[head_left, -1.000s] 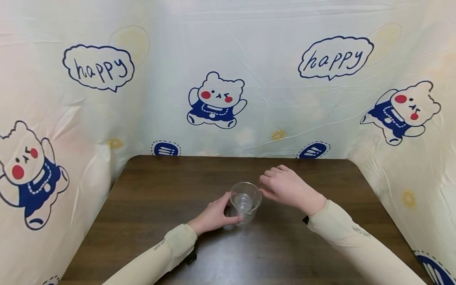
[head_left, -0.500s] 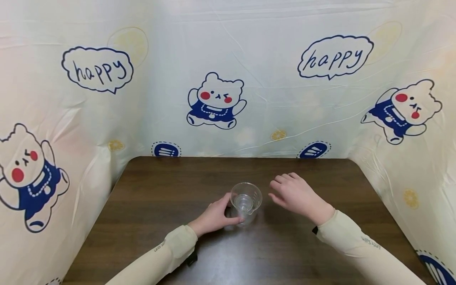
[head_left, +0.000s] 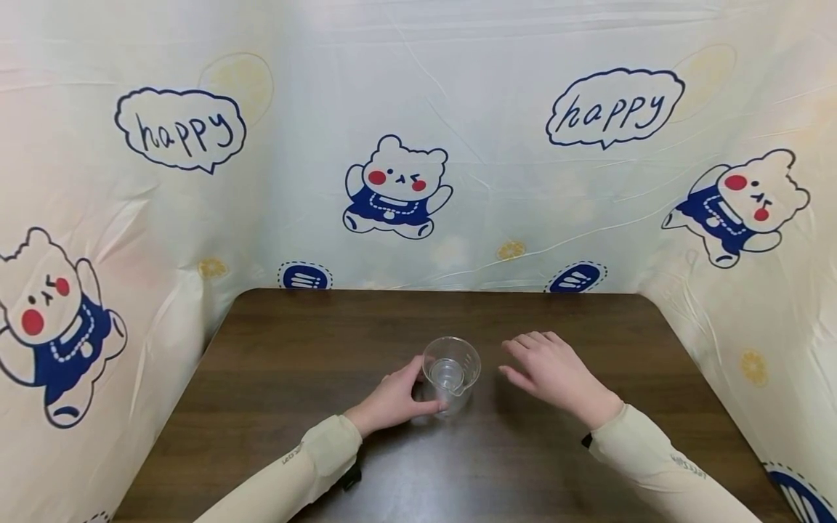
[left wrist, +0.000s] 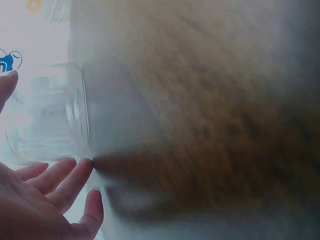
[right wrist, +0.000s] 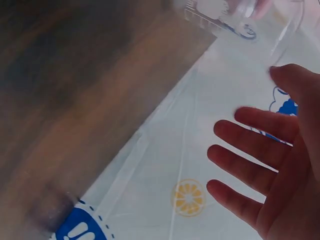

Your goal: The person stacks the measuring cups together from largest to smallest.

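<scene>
A clear glass beaker (head_left: 451, 370) stands upright on the brown table, its pouring lip towards the front. A ring shows low inside it; whether that is liquid or the glass base I cannot tell. My left hand (head_left: 392, 396) holds the beaker from the left, thumb in front and fingers behind. In the left wrist view the fingertips touch the wall of the beaker (left wrist: 50, 115). To the right of the glass, apart from it, my right hand (head_left: 556, 374) hovers palm down over the table. Its fingers are extended and spread in the right wrist view, holding nothing.
The dark wooden table (head_left: 294, 341) has rounded far corners. Behind it and along both sides hangs a pale printed curtain (head_left: 497, 181) with bears and "happy" bubbles, close to the table's edges.
My right hand has drawn away from the beaker's rim, to the right and nearer the front, and its fingers have loosened. The left hand and the beaker have stayed in place.
</scene>
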A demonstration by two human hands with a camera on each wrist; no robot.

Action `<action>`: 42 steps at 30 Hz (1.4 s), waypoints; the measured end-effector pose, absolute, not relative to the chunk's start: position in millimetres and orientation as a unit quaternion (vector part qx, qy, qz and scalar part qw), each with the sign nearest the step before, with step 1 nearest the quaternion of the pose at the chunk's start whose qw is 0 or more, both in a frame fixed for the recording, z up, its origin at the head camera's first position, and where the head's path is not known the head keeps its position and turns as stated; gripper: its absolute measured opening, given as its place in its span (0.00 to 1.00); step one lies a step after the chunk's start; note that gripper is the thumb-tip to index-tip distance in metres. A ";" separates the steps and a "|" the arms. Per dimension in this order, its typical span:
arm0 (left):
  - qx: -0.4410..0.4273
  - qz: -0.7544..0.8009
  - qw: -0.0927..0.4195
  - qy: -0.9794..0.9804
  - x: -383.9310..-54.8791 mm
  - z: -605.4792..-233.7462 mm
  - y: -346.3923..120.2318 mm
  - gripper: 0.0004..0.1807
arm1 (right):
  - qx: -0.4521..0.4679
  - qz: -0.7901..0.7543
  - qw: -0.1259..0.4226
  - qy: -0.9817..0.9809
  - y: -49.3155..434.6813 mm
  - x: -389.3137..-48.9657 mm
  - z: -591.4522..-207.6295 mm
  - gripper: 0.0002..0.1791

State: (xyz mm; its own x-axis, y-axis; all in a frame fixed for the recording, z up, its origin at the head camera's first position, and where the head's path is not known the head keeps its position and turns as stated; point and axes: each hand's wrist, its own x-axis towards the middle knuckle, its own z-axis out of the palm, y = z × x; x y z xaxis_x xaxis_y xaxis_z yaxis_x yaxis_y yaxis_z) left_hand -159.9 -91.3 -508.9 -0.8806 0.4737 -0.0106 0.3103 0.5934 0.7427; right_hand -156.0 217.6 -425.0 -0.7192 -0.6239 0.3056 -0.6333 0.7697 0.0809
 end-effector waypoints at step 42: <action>0.228 0.398 0.100 0.883 -157.1 -512.7 -92.2 0.41 | 0.189 0.049 0.184 -0.963 229.8 -144.0 -489.8 0.41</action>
